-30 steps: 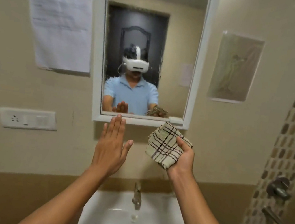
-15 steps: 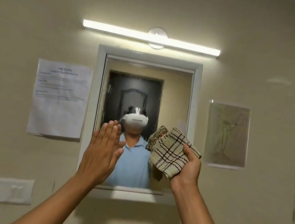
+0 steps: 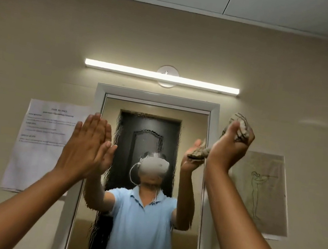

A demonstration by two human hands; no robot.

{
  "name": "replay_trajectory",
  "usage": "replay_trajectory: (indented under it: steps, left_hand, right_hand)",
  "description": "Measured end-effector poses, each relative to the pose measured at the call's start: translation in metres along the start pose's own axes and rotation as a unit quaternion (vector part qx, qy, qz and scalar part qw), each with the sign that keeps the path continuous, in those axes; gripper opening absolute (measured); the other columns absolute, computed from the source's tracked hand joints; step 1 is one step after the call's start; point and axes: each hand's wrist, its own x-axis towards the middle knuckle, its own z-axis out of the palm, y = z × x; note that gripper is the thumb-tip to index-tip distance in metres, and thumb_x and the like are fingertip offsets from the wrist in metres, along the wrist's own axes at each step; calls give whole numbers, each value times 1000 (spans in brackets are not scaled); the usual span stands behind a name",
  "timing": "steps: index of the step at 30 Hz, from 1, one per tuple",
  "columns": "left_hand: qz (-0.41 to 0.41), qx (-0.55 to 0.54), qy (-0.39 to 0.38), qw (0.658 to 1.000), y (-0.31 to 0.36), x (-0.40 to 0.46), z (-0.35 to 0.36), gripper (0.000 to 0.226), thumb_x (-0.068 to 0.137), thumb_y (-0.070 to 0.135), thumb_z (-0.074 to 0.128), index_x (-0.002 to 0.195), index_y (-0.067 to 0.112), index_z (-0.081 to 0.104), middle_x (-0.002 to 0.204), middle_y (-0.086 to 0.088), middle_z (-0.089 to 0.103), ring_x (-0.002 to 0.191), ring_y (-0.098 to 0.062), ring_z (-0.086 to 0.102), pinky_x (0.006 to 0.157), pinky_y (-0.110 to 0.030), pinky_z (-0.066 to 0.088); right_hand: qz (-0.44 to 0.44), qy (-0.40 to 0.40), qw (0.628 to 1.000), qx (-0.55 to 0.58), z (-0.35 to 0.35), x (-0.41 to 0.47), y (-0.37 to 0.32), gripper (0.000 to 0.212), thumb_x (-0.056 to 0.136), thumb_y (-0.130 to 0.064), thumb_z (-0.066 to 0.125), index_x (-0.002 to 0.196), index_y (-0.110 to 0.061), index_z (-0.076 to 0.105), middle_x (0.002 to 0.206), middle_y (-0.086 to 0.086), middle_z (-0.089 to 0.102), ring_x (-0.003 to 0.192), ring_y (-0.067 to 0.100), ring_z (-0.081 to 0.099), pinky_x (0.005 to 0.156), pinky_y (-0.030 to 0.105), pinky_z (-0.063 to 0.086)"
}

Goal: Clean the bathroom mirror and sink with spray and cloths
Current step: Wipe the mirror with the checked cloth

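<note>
My right hand (image 3: 230, 148) clutched the crumpled checked beige cloth (image 3: 240, 124) beside the white-framed wall mirror (image 3: 158, 99); my left hand (image 3: 88, 145) was flat, fingers straight, holding nothing.

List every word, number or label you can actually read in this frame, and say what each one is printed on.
Printed notice taped to the wall left of the mirror: a bold heading, a subheading and some short blocks of text, all too small and blurred to read.
Drawing sheet on the wall right of the mirror: a line figure only, no lettering visible.
Cloth gripped in the right hand: check pattern, no text.
Nothing else carries writing.
</note>
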Motion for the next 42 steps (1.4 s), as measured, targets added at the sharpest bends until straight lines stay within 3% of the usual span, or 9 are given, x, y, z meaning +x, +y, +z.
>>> replay_trajectory:
  steps: [5, 9, 16, 20, 27, 31, 36, 39, 42]
  left_hand:
    - [1, 3, 8, 1000, -22, 22, 17, 72, 99, 54, 7, 156, 11, 6, 165, -9, 1, 153, -22, -2, 123, -34, -7]
    - [15, -19, 20, 999, -33, 27, 24, 64, 102, 47, 15, 157, 14, 9, 166, -6, 3, 153, -17, -2, 123, -32, -6]
    - [42, -59, 49, 996, -38, 25, 30, 63, 100, 39, 20, 155, 9, 13, 165, -9, 7, 153, -19, 1, 124, -35, 0]
    - [51, -71, 61, 994, -37, 24, 30, 63, 99, 33, 21, 155, 5, 15, 164, -11, 9, 153, -22, 5, 124, -41, 6]
    - [61, -67, 66, 994, -39, 24, 29, 63, 98, 30, 25, 154, 3, 15, 164, -13, 11, 153, -24, 8, 123, -43, 8]
    - [58, -72, 66, 994, -38, 24, 29, 63, 98, 31, 26, 154, 3, 16, 164, -13, 11, 153, -24, 8, 123, -45, 10]
    - [45, -75, 60, 994, -38, 24, 29, 66, 98, 33, 25, 155, 4, 12, 164, -12, 7, 153, -22, 2, 124, -40, 4]
    - [44, -81, 58, 994, -37, 24, 29, 65, 98, 33, 25, 156, 6, 10, 165, -12, 5, 153, -19, -2, 124, -33, -2]
    - [45, -101, 54, 992, -39, 24, 29, 64, 99, 31, 26, 156, 9, 8, 165, -9, 4, 153, -16, -2, 124, -31, -1]
  right_hand:
    - [-150, -89, 957, -230, 46, 11, 38, 59, 96, -53, 47, 143, -19, 38, 145, 5, 45, 129, 26, 47, 105, 51, 42]
    - [-214, -123, 883, -400, 63, -4, 64, 73, 95, -56, 46, 152, -18, 26, 159, 6, 22, 148, 33, 14, 121, 48, 10]
    - [-313, -190, 798, -478, 86, -49, 87, 84, 97, -57, 36, 156, -11, -2, 165, 11, -2, 152, 26, -10, 123, 47, -4]
    - [-380, -310, 749, -446, 96, -81, 94, 79, 99, -46, 41, 157, -15, -1, 164, 5, -9, 150, 19, -18, 120, 37, -18]
    - [-484, -395, 592, -509, 88, -69, 97, 75, 97, -55, 41, 157, -28, 7, 166, -2, -3, 152, 16, -11, 114, 66, -10]
    - [-462, -394, 609, -511, 63, -33, 86, 72, 99, -56, 32, 157, -32, -3, 165, 0, -15, 151, 17, -17, 117, 61, -8]
    - [-364, -324, 717, -498, 24, 7, 86, 87, 94, -66, 29, 156, -21, -11, 164, 0, -20, 150, 17, -21, 121, 53, -7]
    - [-359, -295, 718, -518, 19, 8, 91, 91, 88, -76, 10, 156, -20, -10, 164, 1, -18, 150, 19, -19, 121, 54, -4]
    - [-336, -265, 740, -519, 33, -8, 92, 89, 89, -73, 16, 157, -21, -9, 165, 0, -15, 151, 18, -18, 121, 53, -6]
